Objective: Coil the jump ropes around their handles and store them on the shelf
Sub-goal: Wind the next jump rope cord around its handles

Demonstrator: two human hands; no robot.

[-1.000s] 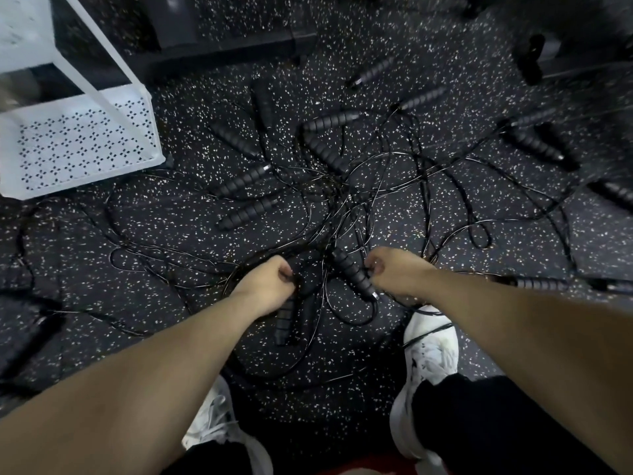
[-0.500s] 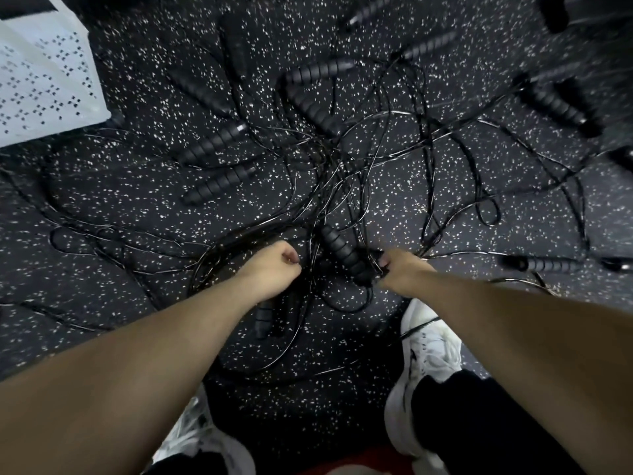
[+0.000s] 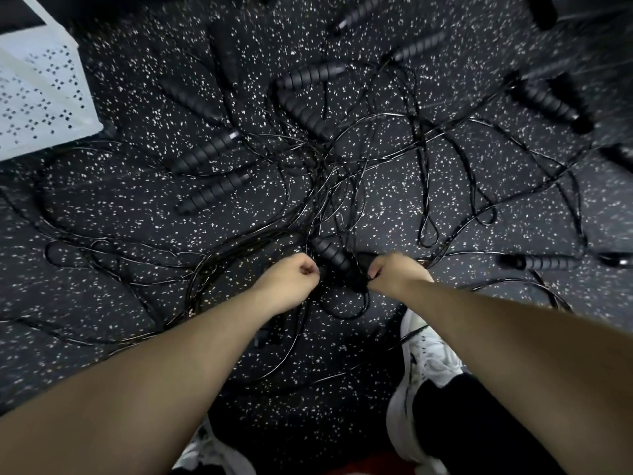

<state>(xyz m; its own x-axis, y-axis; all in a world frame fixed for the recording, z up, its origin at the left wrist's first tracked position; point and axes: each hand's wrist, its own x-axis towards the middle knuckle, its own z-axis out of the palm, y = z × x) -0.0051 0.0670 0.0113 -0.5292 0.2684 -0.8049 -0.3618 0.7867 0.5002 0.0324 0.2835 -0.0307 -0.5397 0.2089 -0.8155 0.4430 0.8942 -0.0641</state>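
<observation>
No writing or brand mark can be read on anything here; the white shoe below the right hand carries dark markings too blurred to make out.

The left hand is a closed fist, and thin black cords run under and past it; a handle seems to lie beneath it, but I cannot tell what the fingers hold. The right hand is curled at the near end of a black ribbed foam handle that lies between the two hands, tilted away to the left; the fingers look pinched on its tip or the cord there. The hands are close together but not touching.

The tangled black jump ropes spread over the speckled black rubber floor ahead of both hands, with more ribbed handles scattered farther out. The white perforated metal shelf stands far ahead-left of the left hand, its corner edge toward the tangle. Bare floor lies left of the left forearm.
</observation>
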